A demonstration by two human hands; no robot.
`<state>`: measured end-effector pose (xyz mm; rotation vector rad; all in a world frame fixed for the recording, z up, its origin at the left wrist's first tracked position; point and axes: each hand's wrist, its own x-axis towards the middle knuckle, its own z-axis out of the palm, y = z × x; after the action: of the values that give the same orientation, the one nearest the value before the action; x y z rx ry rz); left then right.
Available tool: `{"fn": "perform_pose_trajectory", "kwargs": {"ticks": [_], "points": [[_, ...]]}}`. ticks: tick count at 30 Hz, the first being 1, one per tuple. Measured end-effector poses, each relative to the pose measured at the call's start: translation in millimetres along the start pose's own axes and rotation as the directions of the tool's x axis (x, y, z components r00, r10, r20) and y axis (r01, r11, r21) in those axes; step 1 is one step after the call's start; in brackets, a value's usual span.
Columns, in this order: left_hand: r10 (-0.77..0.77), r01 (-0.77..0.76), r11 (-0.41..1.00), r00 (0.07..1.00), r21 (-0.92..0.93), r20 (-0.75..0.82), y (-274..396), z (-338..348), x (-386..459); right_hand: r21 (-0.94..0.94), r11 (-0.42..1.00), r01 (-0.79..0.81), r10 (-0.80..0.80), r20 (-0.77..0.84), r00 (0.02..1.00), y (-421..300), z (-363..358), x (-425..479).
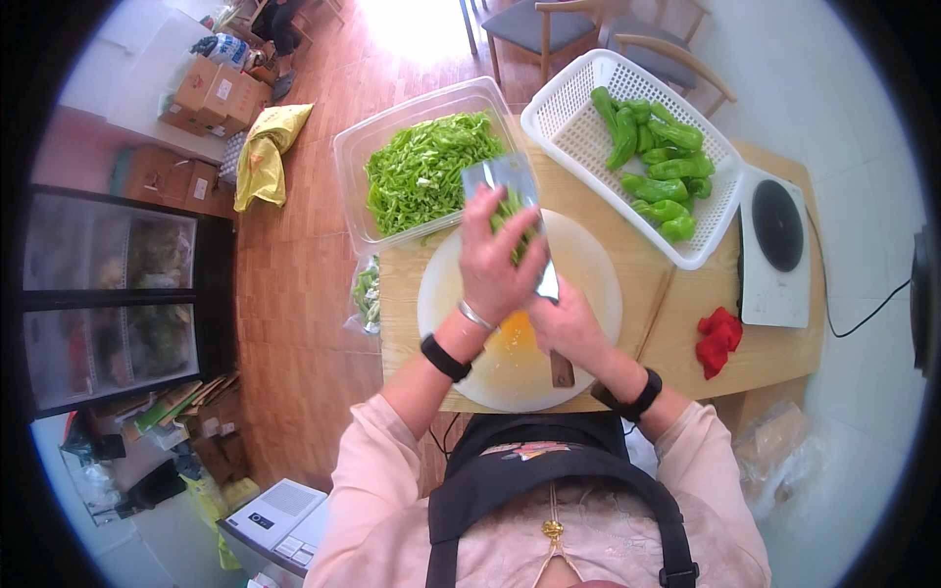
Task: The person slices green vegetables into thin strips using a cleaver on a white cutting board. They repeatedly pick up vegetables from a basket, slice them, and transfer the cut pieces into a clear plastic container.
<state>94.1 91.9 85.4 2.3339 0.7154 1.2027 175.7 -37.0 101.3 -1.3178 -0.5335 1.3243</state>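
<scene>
My right hand [570, 323] is closed round the wooden handle of a cleaver [500, 173], whose wide blade is raised above the round white cutting board [595, 257]. Over the blade lies my left hand [500, 257], fingers spread, with cut green pepper pieces [512, 220] between palm and blade. The blade's far end reaches over the near right corner of a clear plastic tub [345, 176], which holds a heap of sliced green peppers [426, 173]. A white plastic basket [562, 132] with whole green peppers [673, 165] sits to the right of the tub.
An induction cooker [775, 253] stands at the right of the wooden table [676, 331], with a red cloth [718, 342] beside it. A plastic bag of pepper scraps [365, 294] hangs at the left edge. Chairs [544, 29] stand beyond; a person's leg [283, 37] shows far left.
</scene>
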Motion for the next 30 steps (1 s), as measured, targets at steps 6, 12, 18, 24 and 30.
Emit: {"fn": "perform_pose_trajectory", "kwargs": {"ticks": [6, 12, 18, 24, 30], "points": [[-0.240, 0.256, 0.925, 0.966, 0.281, -0.092, -148.6, -25.4, 65.1, 0.103, 0.994, -0.045, 0.036, 0.085, 0.996, -29.6, -1.4, 43.7], [-0.097, 0.007, 0.848, 0.985, 0.530, 0.141, -122.4, 13.8, 88.0, -0.012, 0.960, -0.278, 0.277, 0.133, 0.952, 20.4, -73.6, -7.2], [0.049, -0.018, 0.998, 0.803, -0.058, 0.595, -6.8, 136.9, 132.6, -0.123, 0.915, -0.384, 0.393, 0.062, 0.917, 86.2, -120.2, -39.9], [0.158, -0.273, 0.960, 0.343, -0.062, 0.926, 58.8, 237.5, 125.3, -0.260, 0.951, -0.167, 0.168, -0.016, 0.986, 120.5, -120.2, -40.3], [0.144, -0.453, 0.890, 0.158, -0.058, 0.977, 65.6, 259.4, 125.5, -0.315, 0.942, -0.114, 0.104, -0.049, 0.993, 136.2, -118.4, -40.9]]}}
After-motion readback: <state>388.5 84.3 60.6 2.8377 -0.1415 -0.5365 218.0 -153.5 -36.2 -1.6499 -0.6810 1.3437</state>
